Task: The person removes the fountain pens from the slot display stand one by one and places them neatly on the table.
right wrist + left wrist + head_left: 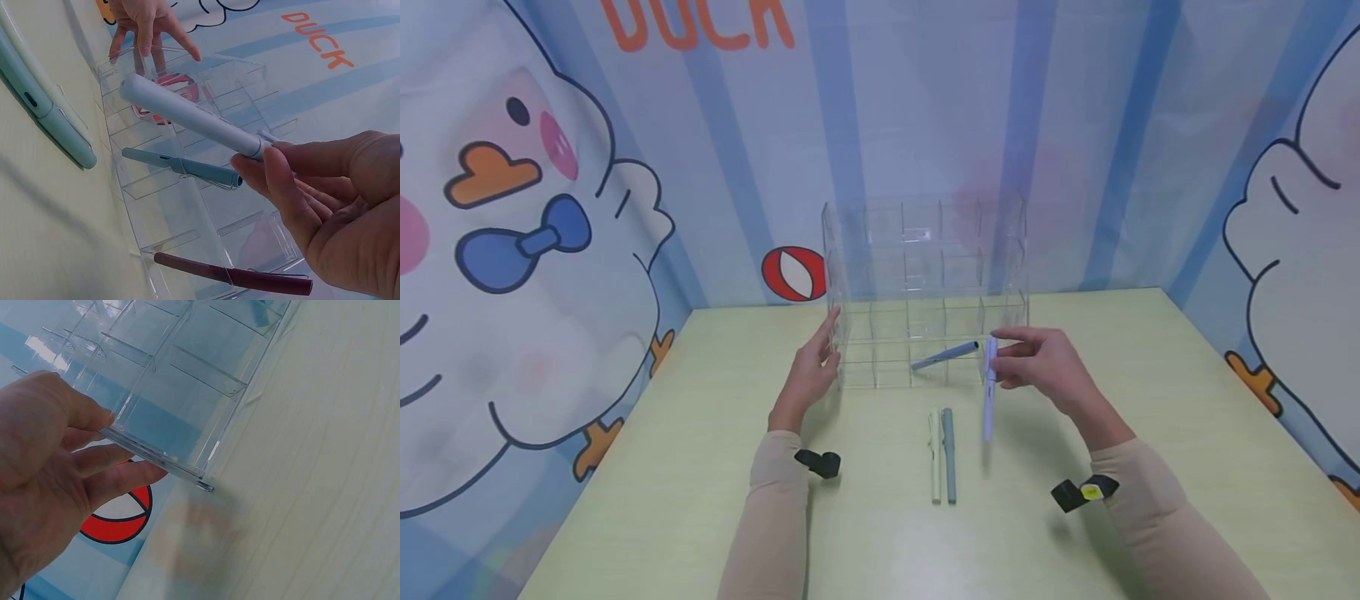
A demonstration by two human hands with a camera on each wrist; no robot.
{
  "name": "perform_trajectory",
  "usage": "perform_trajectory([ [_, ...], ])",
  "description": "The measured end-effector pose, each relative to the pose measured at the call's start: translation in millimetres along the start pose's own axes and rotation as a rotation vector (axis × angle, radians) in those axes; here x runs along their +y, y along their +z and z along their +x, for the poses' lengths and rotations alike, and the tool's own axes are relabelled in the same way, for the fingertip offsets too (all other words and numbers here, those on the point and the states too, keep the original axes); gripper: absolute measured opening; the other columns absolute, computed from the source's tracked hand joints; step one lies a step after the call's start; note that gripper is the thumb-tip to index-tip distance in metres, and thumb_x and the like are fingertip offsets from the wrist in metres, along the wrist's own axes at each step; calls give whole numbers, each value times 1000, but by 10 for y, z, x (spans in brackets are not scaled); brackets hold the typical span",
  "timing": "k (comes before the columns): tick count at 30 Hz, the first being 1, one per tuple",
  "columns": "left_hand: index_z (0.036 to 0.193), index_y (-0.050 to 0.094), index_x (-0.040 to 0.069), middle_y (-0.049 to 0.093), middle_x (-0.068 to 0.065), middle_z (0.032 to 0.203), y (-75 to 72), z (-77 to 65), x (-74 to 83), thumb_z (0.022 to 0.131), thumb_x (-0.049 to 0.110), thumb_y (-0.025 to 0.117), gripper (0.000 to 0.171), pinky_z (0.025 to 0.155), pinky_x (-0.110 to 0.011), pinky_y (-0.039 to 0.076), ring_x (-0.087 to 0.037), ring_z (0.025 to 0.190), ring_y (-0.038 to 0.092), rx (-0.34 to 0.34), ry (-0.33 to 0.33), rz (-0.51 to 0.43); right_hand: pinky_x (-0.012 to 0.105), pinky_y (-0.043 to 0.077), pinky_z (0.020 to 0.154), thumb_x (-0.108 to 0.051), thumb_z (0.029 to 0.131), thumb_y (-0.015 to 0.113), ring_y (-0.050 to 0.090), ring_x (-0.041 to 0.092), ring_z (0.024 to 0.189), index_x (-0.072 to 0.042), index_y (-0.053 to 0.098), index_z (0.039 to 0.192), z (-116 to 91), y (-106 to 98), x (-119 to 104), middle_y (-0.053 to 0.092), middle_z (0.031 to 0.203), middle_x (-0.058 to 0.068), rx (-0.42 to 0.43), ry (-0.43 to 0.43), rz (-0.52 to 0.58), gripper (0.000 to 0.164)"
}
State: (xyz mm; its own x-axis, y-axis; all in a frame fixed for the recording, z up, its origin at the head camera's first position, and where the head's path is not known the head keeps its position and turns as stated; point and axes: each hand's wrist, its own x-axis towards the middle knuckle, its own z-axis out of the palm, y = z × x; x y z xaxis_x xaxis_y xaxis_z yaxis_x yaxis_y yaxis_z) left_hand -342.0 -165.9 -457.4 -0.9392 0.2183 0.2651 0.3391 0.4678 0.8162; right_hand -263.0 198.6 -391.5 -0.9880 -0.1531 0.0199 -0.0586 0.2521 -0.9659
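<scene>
A clear acrylic rack with rows of compartments [887,321] stands at the back of the table. Spread fingers of my left hand [808,375] rest against its left side. With thumb and fingertips, my right hand [1048,367] pinches a lavender pen [989,400] in front of the rack's lower right. A blue-teal pen [946,356] lies slanted in the bottom row. The right wrist view shows a dark red pen [234,275] in the rack too; in the head view, my right hand seems to cover it.
On the table before the rack lie a pale green pen [936,458] and a blue-teal pen [951,454], side by side. Behind the table [685,467] hangs a printed cloth backdrop [925,100]. Both forearms carry black wrist mounts.
</scene>
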Motion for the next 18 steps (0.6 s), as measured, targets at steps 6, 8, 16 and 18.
perform_trajectory([
  [6, 160, 19, 37, 23, -4, 165, 8, -7, -8, 101, 0, 49, 77, 110, -51, 39, -37, 143, 36, 2, -1, -5, 27, 56, 58, -4, 90, 71, 74, 25, 82, 4, 55, 139, -8, -13, 37, 72, 110, 20, -99, 55, -82, 52],
  [8, 161, 19, 36, 23, -5, 165, 11, -5, -14, 101, 0, 49, 77, 110, -51, 39, -38, 142, 36, 0, -2, -8, 24, 50, 53, -4, 90, 71, 74, 25, 81, 5, 55, 138, -11, -15, 46, 72, 108, 20, -132, 68, -96, 52],
  [16, 161, 20, 34, 23, -5, 164, 1, 1, 10, 101, 0, 49, 75, 109, -52, 39, -36, 143, 36, -3, -2, 5, 24, 44, 50, -3, 91, 69, 74, 29, 80, 8, 53, 138, -36, 27, 69, 72, 108, 22, -226, 94, -93, 51],
  [18, 161, 20, 32, 24, -6, 164, -6, -6, 10, 101, 0, 49, 74, 109, -52, 39, -37, 143, 36, -3, 3, 2, 23, 43, 50, -2, 91, 69, 74, 28, 78, 8, 54, 137, -35, 63, 79, 72, 106, 21, -236, 109, -90, 50],
])
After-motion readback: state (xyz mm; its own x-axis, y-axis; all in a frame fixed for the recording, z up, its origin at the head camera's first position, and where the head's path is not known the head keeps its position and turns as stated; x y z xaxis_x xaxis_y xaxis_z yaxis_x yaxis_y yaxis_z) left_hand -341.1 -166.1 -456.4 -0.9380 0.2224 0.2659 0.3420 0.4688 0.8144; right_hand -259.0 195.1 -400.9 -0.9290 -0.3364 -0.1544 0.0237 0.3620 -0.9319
